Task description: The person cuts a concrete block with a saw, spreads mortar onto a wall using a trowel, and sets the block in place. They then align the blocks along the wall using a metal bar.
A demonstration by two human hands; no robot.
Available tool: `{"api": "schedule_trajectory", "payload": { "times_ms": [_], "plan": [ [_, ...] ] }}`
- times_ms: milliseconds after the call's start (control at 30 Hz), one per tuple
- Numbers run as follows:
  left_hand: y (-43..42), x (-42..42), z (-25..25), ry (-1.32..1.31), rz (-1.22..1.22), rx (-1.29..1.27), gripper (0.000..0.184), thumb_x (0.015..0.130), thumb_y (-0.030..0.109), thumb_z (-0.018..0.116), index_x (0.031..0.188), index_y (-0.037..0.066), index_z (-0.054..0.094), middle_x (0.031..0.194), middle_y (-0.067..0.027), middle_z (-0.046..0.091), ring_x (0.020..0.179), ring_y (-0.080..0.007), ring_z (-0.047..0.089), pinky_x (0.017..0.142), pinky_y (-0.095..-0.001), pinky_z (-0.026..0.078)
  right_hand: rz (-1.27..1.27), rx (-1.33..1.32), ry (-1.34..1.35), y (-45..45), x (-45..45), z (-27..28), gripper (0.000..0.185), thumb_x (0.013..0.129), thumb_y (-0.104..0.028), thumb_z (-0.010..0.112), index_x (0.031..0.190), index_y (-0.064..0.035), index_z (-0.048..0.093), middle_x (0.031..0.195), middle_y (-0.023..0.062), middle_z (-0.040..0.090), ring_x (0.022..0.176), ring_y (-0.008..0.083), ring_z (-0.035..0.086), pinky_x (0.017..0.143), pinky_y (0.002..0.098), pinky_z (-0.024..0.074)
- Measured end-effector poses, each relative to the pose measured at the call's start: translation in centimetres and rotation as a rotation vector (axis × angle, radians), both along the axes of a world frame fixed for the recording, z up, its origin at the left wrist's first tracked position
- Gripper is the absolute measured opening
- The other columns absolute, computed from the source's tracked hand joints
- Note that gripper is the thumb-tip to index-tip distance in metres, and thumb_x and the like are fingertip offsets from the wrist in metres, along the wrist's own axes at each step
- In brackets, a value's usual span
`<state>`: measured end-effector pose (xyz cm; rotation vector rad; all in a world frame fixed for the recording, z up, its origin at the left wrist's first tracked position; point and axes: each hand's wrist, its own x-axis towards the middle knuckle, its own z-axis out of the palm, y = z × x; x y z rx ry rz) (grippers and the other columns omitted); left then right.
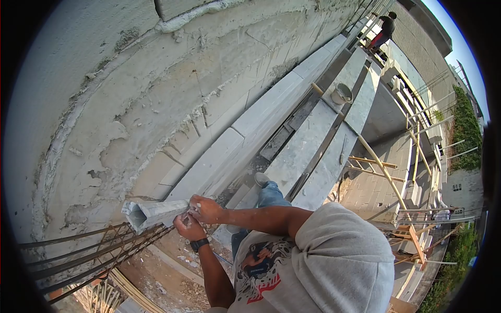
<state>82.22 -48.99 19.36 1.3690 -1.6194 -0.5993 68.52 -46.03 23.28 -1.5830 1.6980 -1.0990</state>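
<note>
My right hand (206, 209) and my left hand (189, 227), with a dark watch on its wrist, are together at the left of the head view. Both have their fingers curled in a pinch; whatever is between them is too small or hidden to tell. They are at the near end of a long hollow whitish piece (159, 213) that looks crusted with mortar, its open end facing left. This piece lies close to the end of a row of pale blocks (209, 161) along the wall.
A rough, mortar-smeared wall (156, 99) rises at left. Dark reinforcing bars (83, 255) stick out below the hollow piece. Grey scaffold planks (308, 141) run into the distance, with a bucket (342, 95) on them. A wooden ladder (373, 168) leans at right. Another person (383, 32) is far off.
</note>
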Motion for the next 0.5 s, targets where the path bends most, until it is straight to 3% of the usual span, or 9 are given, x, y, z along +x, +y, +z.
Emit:
{"api": "schedule_trajectory", "payload": {
  "times_ms": [100,200,300,400,500],
  "plan": [
    [-0.2,0.8,-0.1,-0.017,-0.073,0.011,0.031,0.089,0.010,0.075,0.113,-0.005,0.062,0.102,-0.0196,0.066,0.092,-0.0296,0.070,0.077,-0.0409,0.057,0.010,-0.026,0.003,-0.4,-0.5,0.1,0.028,0.089,-0.021,0.065,0.108,-0.0025,0.053,0.102,0.0208,0.056,0.098,0.0423,0.060,0.084,0.0508,0.0499],
    [-0.3,1.1,0.2,-0.017,-0.099,-0.004,0.028,0.089,0.011,0.076,0.109,-0.005,0.064,0.101,-0.0181,0.067,0.090,-0.0281,0.069,0.076,-0.0397,0.057,0.027,-0.017,-0.031,-0.8,-0.9,0.0,0.030,0.089,-0.019,0.066,0.110,-0.0030,0.052,0.103,0.0207,0.056,0.096,0.0429,0.060,0.082,0.0510,0.0495],
    [-0.4,1.1,0.9,-0.053,-0.114,-0.016,0.025,0.088,0.012,0.079,0.102,-0.005,0.066,0.101,-0.0167,0.067,0.086,-0.0280,0.069,0.075,-0.0399,0.058,0.033,-0.008,-0.038,-1.1,-1.0,-0.4,0.030,0.088,-0.018,0.066,0.110,-0.0035,0.052,0.104,0.0204,0.056,0.095,0.0434,0.060,0.081,0.0514,0.0494],
    [-0.6,0.6,1.6,-0.039,-0.081,-0.009,0.026,0.086,0.015,0.081,0.095,-0.004,0.067,0.092,-0.0173,0.065,0.084,-0.0344,0.066,0.073,-0.0445,0.055,0.047,0.045,-0.053,-1.4,-1.2,0.1,0.031,0.088,-0.017,0.067,0.109,-0.0028,0.050,0.106,0.0217,0.057,0.096,0.0450,0.061,0.081,0.0526,0.0503],
    [-0.7,0.2,2.1,-0.011,-0.067,0.020,0.025,0.086,0.017,0.081,0.093,-0.003,0.067,0.090,-0.0164,0.066,0.083,-0.0330,0.066,0.070,-0.0429,0.055,0.051,0.034,-0.045,-1.4,-1.3,-0.2,0.029,0.089,-0.015,0.066,0.109,-0.0026,0.050,0.106,0.0227,0.058,0.096,0.0458,0.062,0.080,0.0532,0.0511]
  ]
}}
